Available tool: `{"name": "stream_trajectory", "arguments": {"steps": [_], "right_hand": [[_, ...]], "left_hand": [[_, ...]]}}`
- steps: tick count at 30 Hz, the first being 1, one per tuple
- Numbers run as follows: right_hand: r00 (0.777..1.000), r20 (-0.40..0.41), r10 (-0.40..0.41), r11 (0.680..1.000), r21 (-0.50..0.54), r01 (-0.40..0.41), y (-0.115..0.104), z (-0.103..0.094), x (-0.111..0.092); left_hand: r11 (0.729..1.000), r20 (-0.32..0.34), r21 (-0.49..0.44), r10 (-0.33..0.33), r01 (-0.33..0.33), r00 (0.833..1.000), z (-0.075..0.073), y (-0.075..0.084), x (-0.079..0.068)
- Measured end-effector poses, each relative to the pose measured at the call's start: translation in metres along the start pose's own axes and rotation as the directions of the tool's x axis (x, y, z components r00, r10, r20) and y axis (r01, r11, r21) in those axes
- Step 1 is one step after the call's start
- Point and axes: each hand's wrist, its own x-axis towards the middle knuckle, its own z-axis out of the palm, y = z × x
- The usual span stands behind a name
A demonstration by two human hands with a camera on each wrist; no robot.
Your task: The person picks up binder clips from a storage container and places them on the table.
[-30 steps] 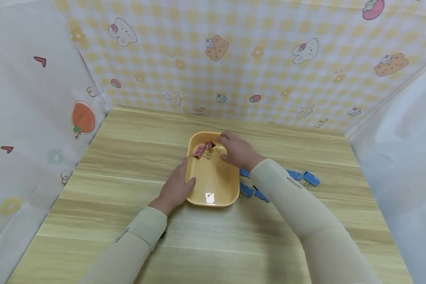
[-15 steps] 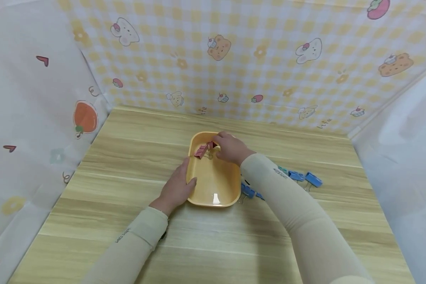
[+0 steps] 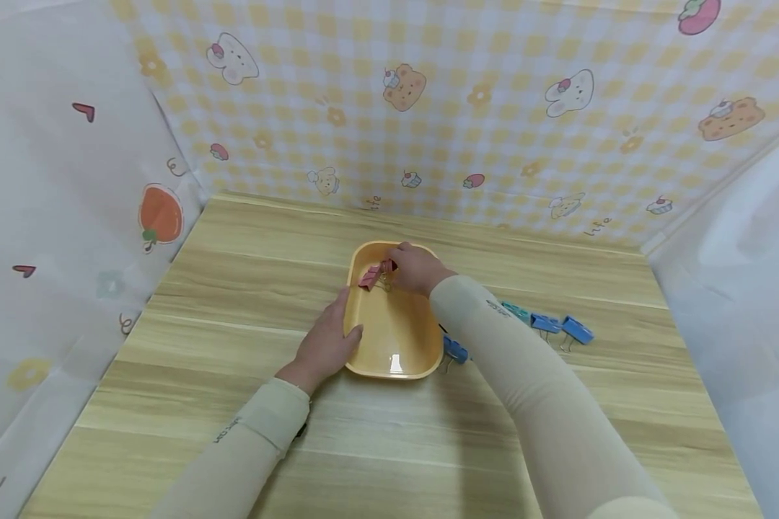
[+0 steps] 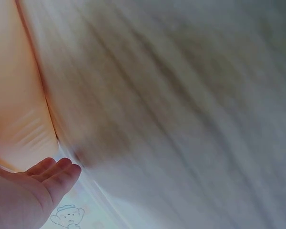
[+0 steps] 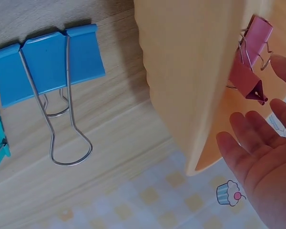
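A yellow plastic tray (image 3: 392,335) rests on the wooden table. My left hand (image 3: 324,342) holds its left side, thumb over the rim and fingers along the outer wall. Inside, toward the far end, lie two binder clips, one pink (image 5: 258,38) and one darker red (image 5: 245,78), overlapping. My right hand (image 3: 418,268) reaches over the far right rim, beside these clips. In the right wrist view its fingers (image 5: 250,138) are loosely bent and spread below the red clip, and the thumb tip is by a wire handle. No firm grip shows.
Right of the tray lie blue binder clips (image 3: 578,329) and a turquoise clip (image 3: 515,312). Another blue clip (image 3: 454,349) sits against the tray's right side. My right sleeve (image 3: 513,367) covers part of that area. A checked cloth (image 3: 467,130) hangs behind the table.
My right hand has moved left, deeper over the tray and closer to the red clip. Its sleeve now uncovers the turquoise clip. The left hand stays on the tray.
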Motion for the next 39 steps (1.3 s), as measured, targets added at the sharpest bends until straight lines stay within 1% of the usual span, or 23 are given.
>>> {"name": "stream_trajectory", "arguments": {"steps": [9, 15, 20, 28, 33, 36, 39], "right_hand": [[0.998, 0.040, 0.049, 0.999, 0.004, -0.049, -0.003, -0.001, 0.008], [0.999, 0.012, 0.045, 0.999, 0.015, -0.045, -0.001, 0.004, 0.015], [0.999, -0.001, 0.042, 0.997, 0.059, -0.042, 0.002, 0.008, 0.021], [0.995, 0.042, 0.094, 0.991, 0.090, -0.097, 0.001, 0.009, 0.023], [0.994, 0.062, 0.091, 0.993, 0.065, -0.095, -0.001, 0.009, 0.023], [0.992, 0.088, 0.091, 0.994, 0.044, -0.095, -0.002, 0.011, 0.023], [0.989, 0.110, 0.102, 0.993, 0.049, -0.108, -0.003, 0.012, 0.023]], "left_hand": [[1.000, -0.006, -0.009, 0.002, -0.002, 1.000, 0.000, 0.000, 0.000], [1.000, -0.009, -0.012, -0.002, 0.002, 1.000, 0.000, 0.001, 0.000], [1.000, -0.011, -0.026, 0.000, 0.000, 1.000, 0.000, 0.002, 0.000], [1.000, -0.015, -0.012, 0.016, -0.016, 1.000, 0.004, -0.002, 0.002], [1.000, -0.017, -0.014, 0.015, -0.016, 1.000, 0.004, -0.002, 0.002], [1.000, -0.015, -0.011, 0.015, -0.015, 1.000, 0.002, -0.001, 0.001], [1.000, -0.015, -0.013, 0.017, -0.018, 1.000, 0.001, 0.000, 0.000]]}}
